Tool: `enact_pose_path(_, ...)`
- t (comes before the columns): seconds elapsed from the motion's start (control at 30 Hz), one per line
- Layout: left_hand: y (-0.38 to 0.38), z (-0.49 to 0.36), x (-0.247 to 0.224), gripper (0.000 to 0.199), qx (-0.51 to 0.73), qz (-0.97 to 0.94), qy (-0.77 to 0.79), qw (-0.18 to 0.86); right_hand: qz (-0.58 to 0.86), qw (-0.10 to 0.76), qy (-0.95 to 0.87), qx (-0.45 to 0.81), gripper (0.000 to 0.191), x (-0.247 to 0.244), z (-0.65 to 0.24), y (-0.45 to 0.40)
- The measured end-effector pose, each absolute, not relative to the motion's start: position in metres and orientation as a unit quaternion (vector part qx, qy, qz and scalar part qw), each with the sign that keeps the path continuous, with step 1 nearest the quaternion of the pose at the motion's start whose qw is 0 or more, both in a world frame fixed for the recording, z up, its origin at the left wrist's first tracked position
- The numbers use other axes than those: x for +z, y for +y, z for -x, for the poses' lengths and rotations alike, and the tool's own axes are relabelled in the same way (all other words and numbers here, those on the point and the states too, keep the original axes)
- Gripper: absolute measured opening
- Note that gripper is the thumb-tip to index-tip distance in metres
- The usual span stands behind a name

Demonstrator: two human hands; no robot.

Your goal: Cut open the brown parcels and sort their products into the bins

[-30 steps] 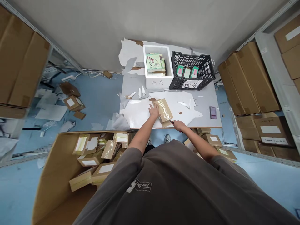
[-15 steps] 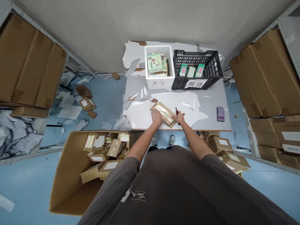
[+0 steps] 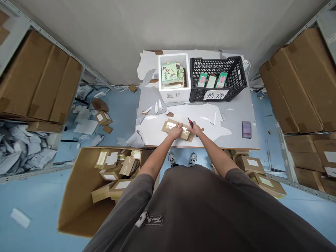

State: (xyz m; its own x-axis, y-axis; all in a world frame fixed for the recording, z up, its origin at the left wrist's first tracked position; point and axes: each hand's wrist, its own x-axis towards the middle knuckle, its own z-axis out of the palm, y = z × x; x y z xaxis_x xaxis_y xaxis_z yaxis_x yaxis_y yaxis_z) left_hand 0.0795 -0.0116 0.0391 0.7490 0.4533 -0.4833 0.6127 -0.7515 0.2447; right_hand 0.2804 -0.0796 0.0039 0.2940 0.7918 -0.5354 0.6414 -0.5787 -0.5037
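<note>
A flat cardboard package [image 3: 168,125] with shiny clear tape along its top lies near the front edge of the table. My left hand [image 3: 176,131] is on its middle, fingers bent over the taped face and gripping it. At the package's right part, my right hand [image 3: 195,129] is closed around a red and black utility knife [image 3: 190,122], which points up and to the left. Some of that hand's fingers also touch the cardboard. The knife's blade is too small to make out. Torn white paper scraps [image 3: 207,119] lie on the table beyond my hands.
At the back of the table stand a white foam box [image 3: 175,94] of small cartons and a black plastic crate [image 3: 219,63] with several green-and-white packs. A phone-like object [image 3: 246,129] lies at right. Below left, a large carton [image 3: 76,196] holds parcels. Shelves of boxes flank both sides.
My left hand has moved from the package's left end to its middle. The package has shifted slightly left and turned a little. My right hand, still around the knife, has moved slightly left.
</note>
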Motion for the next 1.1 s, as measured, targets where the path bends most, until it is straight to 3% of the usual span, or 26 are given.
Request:
enact_pose_path(0.07,-0.016,-0.084,0.038,0.071,-0.228,-0.899,0.312,0.204,0.79,0.135,-0.448,0.396,0.037,0.008,-0.286,-0.091)
enact_pose_path(0.13,-0.019,-0.089,0.037,0.078,-0.244,-0.887,0.333,0.206,0.77,0.147,-0.45,0.429,0.039,0.011,-0.292,-0.109)
enact_pose_path(0.33,-0.023,-0.093,0.034,0.087,-0.25,-0.868,0.367,0.223,0.715,0.058,-0.478,0.507,0.043,0.015,-0.307,-0.152)
enact_pose_path(0.57,-0.022,-0.099,0.034,0.102,-0.258,-0.857,0.379,0.237,0.693,0.04,-0.486,0.531,0.045,0.017,-0.315,-0.148)
enact_pose_path(1.1,-0.032,-0.088,0.036,0.084,-0.228,-0.879,0.36,0.215,0.672,0.08,-0.46,0.575,0.042,0.015,-0.312,-0.175)
